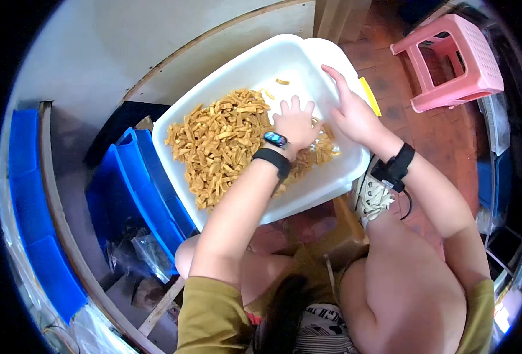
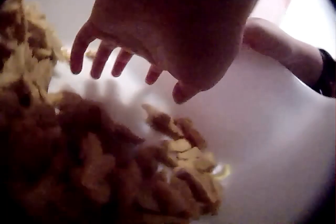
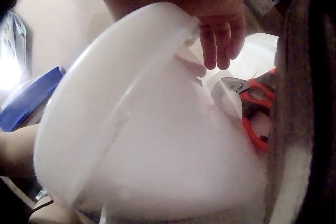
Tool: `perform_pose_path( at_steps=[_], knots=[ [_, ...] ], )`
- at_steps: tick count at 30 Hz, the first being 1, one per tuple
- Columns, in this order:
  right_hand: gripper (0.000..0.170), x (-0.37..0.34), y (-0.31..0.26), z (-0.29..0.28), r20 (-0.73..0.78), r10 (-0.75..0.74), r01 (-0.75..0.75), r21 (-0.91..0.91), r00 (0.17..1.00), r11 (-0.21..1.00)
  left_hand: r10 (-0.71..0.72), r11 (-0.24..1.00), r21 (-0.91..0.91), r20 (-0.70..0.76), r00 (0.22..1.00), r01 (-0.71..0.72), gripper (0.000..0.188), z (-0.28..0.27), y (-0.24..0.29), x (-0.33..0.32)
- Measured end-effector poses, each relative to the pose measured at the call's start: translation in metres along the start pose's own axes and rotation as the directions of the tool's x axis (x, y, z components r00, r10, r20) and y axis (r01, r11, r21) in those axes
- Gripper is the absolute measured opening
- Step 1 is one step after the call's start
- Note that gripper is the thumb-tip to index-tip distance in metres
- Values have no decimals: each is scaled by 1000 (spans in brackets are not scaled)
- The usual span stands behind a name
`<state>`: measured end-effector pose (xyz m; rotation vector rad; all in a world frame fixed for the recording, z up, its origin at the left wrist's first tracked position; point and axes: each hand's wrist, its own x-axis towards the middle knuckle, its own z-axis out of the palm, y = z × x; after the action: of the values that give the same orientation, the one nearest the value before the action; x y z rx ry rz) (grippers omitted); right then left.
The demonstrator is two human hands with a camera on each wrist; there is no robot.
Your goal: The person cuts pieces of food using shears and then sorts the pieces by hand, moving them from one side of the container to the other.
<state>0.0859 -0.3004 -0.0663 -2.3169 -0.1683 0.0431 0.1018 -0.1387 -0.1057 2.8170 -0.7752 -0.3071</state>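
A white tub (image 1: 296,53) holds a heap of brown-yellow strips (image 1: 220,141), piled on its left side, with a smaller lot near the lower right. My left hand (image 1: 296,127) is inside the tub with fingers spread, over the gap between the two lots; in the left wrist view the hand (image 2: 168,29) hangs above the strips (image 2: 178,182) and holds nothing. My right hand (image 1: 355,118) is at the tub's right rim, fingers extended; the right wrist view shows this hand (image 3: 220,24) over the rim (image 3: 157,19), fingers pointing down.
Red-handled scissors (image 3: 257,95) lie beside the tub in the right wrist view. A pink stool (image 1: 479,59) stands on the tiled floor at the upper right. Blue bins (image 1: 137,183) are stacked left of the tub. Below its right corner is a shoe (image 1: 373,197).
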Motion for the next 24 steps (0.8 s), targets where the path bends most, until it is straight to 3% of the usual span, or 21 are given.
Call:
perform_pose_path(
  at_steps=[4,6,11,13,14,16,18,20,22,24],
  knots=[
    [73,-1,-2,-2,32,48,-49,14,998,999,111,987,-126,134,985,-94,43,6,2,-17],
    [73,-1,-1,-1,39,51,-51,10,998,999,248,965,-170,324,913,-202,40,2,6,-30],
    [74,-2,1,0,12,-9,9,13,1000,1000,317,944,-198,331,889,-262,34,4,20,-40],
    [74,-1,-6,-2,45,74,-74,-14,996,997,256,943,-314,473,843,-110,38,-7,26,-33],
    [74,-1,-5,-1,46,65,-65,-9,997,998,247,946,-308,471,847,-105,38,-3,25,-31],
    [75,1,1,2,7,5,-5,-2,1000,1000,304,865,-501,508,806,-10,40,15,19,-25],
    [75,0,2,2,7,-1,1,4,1000,1000,293,868,-496,500,815,-7,41,14,18,-22],
    [75,-1,-3,-1,12,7,-7,8,1000,1000,206,869,-435,751,627,236,40,-11,25,-15],
    [75,-2,-10,-7,77,82,-83,7,994,997,269,850,-494,706,655,183,38,10,18,-18],
    [75,-1,-8,-4,68,79,-80,8,995,997,268,913,-409,599,754,1,38,16,20,-19]
  ],
)
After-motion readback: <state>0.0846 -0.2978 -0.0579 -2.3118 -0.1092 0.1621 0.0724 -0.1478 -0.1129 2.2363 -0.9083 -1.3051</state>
